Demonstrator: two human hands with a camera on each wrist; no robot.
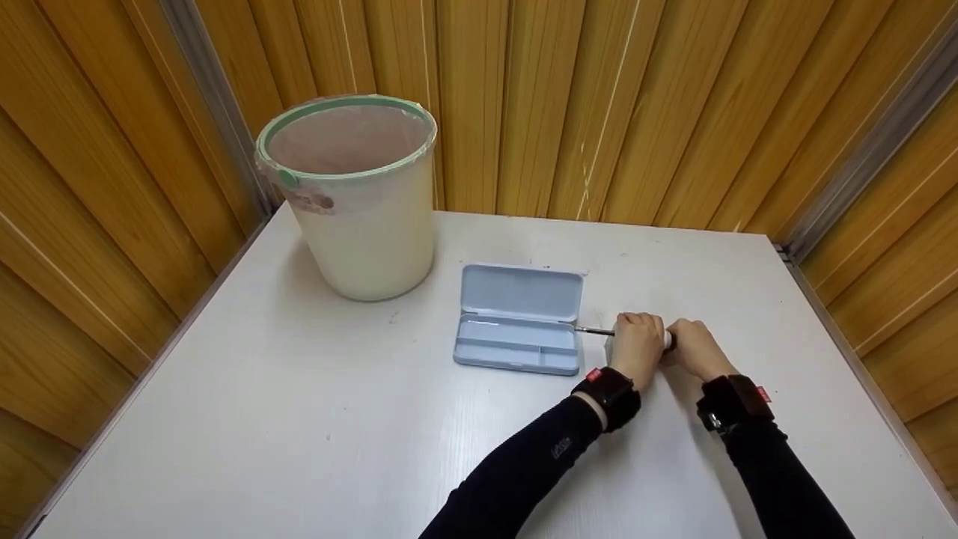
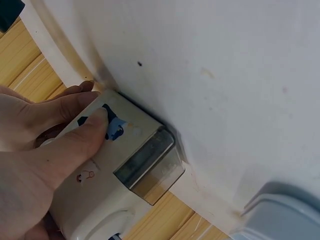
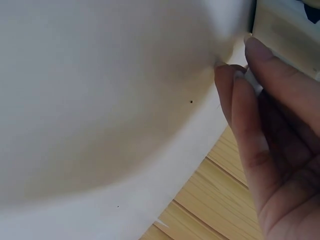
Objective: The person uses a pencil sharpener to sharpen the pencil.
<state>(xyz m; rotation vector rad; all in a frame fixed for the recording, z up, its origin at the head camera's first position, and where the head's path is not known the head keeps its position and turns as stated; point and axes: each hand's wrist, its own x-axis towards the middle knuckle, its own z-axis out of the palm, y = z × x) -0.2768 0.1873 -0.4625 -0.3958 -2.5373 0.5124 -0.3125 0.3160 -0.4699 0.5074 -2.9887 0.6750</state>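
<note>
My left hand (image 1: 638, 346) grips a cream desktop pencil sharpener (image 2: 107, 187); in the left wrist view its thumb lies across the side with small cartoon stickers. A see-through shavings drawer (image 2: 159, 172) shows at one end of the sharpener. From the left side of that hand a dark pencil (image 1: 597, 331) sticks out, its end near the pencil case's edge. On the sharpener's other side my right hand (image 1: 696, 348) pinches what looks like the crank handle (image 3: 254, 81), mostly hidden by the fingers. Left of the hands lies an opened light-blue pencil case (image 1: 522, 292).
A tall cream bin (image 1: 370, 239) with a green rim and a plastic liner stands at the back left of the white table (image 1: 299, 449). Wood-panelled walls (image 1: 554, 112) enclose the back and sides.
</note>
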